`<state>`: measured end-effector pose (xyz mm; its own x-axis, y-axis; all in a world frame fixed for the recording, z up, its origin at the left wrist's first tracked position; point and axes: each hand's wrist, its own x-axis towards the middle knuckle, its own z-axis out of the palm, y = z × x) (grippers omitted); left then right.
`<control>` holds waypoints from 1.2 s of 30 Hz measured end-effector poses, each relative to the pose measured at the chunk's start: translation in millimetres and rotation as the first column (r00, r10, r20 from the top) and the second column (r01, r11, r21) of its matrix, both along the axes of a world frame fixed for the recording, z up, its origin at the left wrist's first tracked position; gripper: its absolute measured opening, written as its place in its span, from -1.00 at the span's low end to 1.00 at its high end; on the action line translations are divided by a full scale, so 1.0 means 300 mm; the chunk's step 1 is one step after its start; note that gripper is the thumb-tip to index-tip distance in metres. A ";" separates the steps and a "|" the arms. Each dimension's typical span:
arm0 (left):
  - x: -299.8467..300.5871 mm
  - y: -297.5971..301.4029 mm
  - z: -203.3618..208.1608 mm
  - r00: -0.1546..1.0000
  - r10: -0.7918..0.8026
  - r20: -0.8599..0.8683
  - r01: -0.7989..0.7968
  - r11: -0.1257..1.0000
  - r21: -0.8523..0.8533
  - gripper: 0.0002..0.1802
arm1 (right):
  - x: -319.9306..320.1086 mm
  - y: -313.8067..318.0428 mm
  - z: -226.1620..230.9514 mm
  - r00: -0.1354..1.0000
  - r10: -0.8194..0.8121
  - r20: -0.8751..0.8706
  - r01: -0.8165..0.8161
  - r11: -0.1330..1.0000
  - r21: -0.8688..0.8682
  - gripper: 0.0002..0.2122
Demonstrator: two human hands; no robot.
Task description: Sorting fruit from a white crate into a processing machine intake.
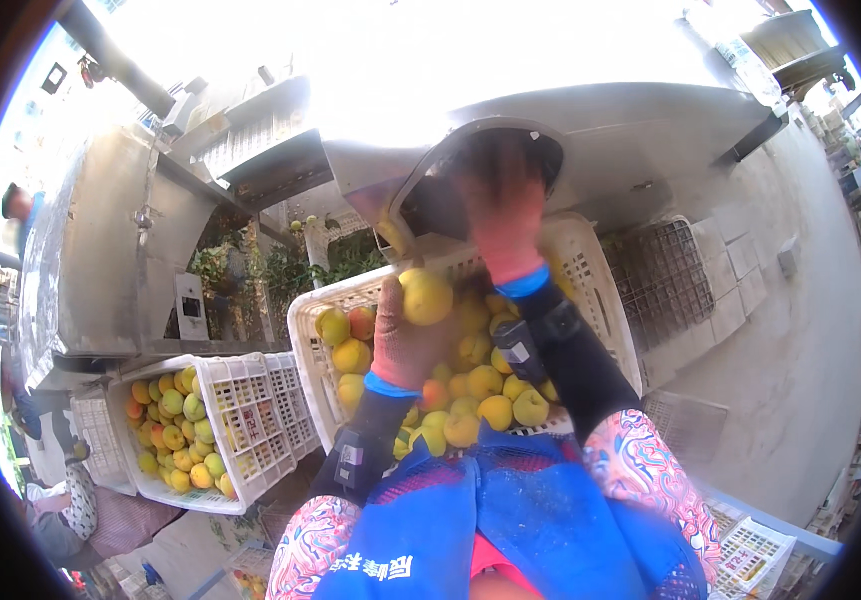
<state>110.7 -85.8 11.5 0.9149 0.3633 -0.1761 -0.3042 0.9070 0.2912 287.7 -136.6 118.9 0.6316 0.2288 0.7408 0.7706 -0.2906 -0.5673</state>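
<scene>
Gloved hands working over fruit. The left hand (403, 345), in a coral-pink glove with a blue cuff, has its fingers closed about a large yellow round fruit (428, 297), which sits just to the right of the thumb. Around and beneath these fingers stands a white perforated plastic crate (305, 345), holding yellow and red-blushed round fruits (462, 430), most of them on the wearer's side of the fingers. The right hand (508, 220), similarly gloved, lies farther forward and to the right, its fingers at a dark rounded opening (434, 208) in a grey metal panel (616, 125). These fingers are blurred; whether they are open or gripping cannot be told. Well to the left of the left fingers, a second white plastic crate (243, 400) contains green, yellow and orange round fruits (179, 430). Forward and left of the left fingers are green leafy plants (286, 270). To the right of the right fingers lies a dark wire grid (659, 270). A blue apron (551, 490) covers the wearer's lap, behind both sets of fingers.
</scene>
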 end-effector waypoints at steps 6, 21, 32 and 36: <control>0.002 -0.033 0.127 0.979 -0.044 0.200 0.093 0.965 -0.243 -0.31 | -0.162 -0.271 -0.063 0.784 0.443 -0.436 -0.520 0.852 -0.069 -0.38; 0.029 -0.024 0.304 0.996 -0.053 -0.075 0.077 0.924 0.375 -0.54 | -0.234 -0.257 -0.038 0.900 0.288 -0.328 -0.344 0.931 -0.125 -0.22; -0.067 -0.037 0.017 0.870 0.210 -0.447 0.031 0.880 0.473 -0.55 | -0.125 -0.122 -0.103 0.997 0.069 0.023 -0.064 0.979 -0.192 -0.30; -0.041 -0.082 -0.108 0.756 0.126 -0.642 0.350 0.752 0.559 -0.65 | 0.053 -0.018 -0.126 0.994 0.070 0.082 -0.033 0.919 -0.393 -0.39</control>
<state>98.4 -110.4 -20.9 0.7216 0.5022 -0.4765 0.2481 0.4551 0.8552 303.6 -141.9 81.1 0.5441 0.5423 0.6402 0.8340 -0.4330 -0.3420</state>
